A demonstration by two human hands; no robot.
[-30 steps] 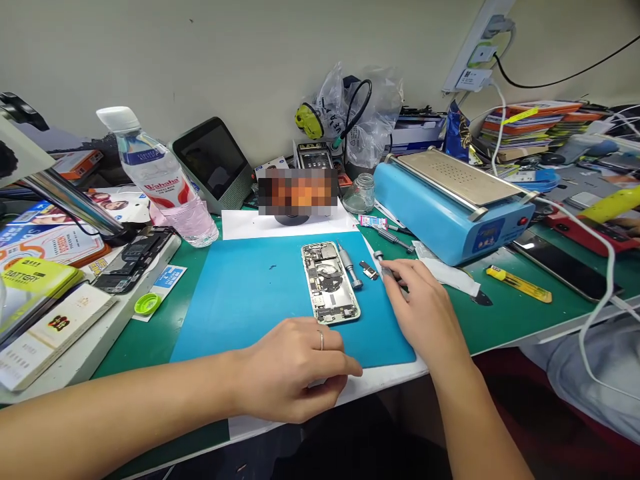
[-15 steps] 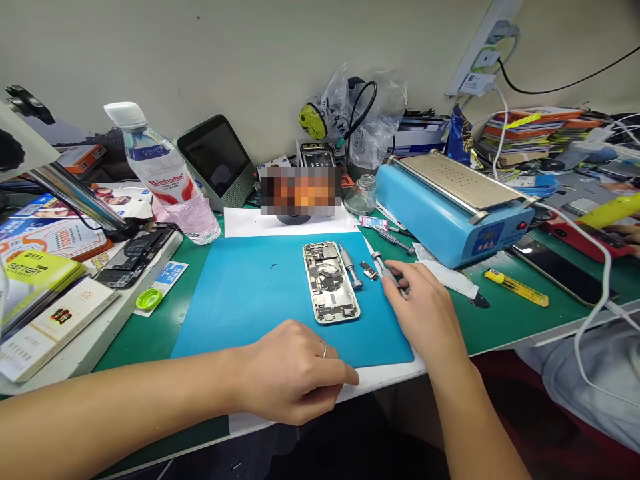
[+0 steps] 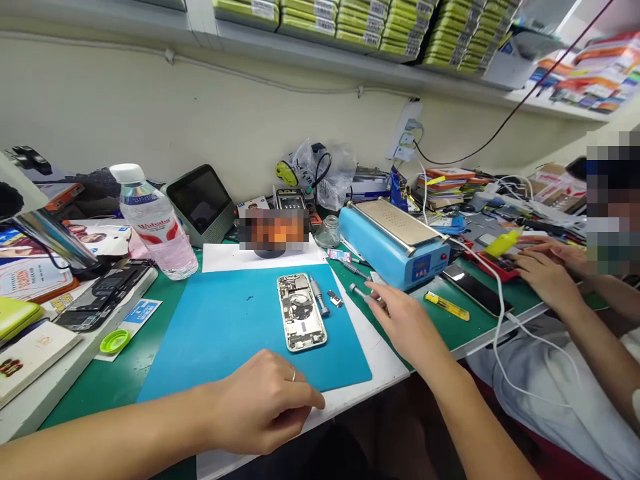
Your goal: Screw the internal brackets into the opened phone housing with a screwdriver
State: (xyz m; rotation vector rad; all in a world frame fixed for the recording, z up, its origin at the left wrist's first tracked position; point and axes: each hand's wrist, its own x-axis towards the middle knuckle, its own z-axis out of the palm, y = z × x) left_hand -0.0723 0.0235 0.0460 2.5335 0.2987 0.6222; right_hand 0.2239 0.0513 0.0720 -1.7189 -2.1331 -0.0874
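An opened smartphone (image 3: 302, 313) lies on the blue mat (image 3: 220, 327), its inner parts showing. Beside its right edge is a grey screwdriver (image 3: 319, 297), and further right a small dark metal part (image 3: 335, 299). My right hand (image 3: 400, 317) is closed around another grey screwdriver (image 3: 359, 293), whose round end points left, over the white paper beside the mat. My left hand (image 3: 267, 400), with a ring on one finger, rests at the mat's front edge below the phone. Its fingers are curled in, and what they hold, if anything, is hidden.
A blue heated machine (image 3: 380, 247) stands behind my right hand, with a yellow cutter (image 3: 447, 306) and a dark phone (image 3: 475, 288) nearby. A water bottle (image 3: 155, 227) stands left. At the right edge a co-worker's hands (image 3: 547, 273) hold a yellow tool over a red object.
The view has tilted up and turned right, bringing the shelf and a co-worker into sight. The screwdriver at my right hand now points its round end left instead of its thin tip.
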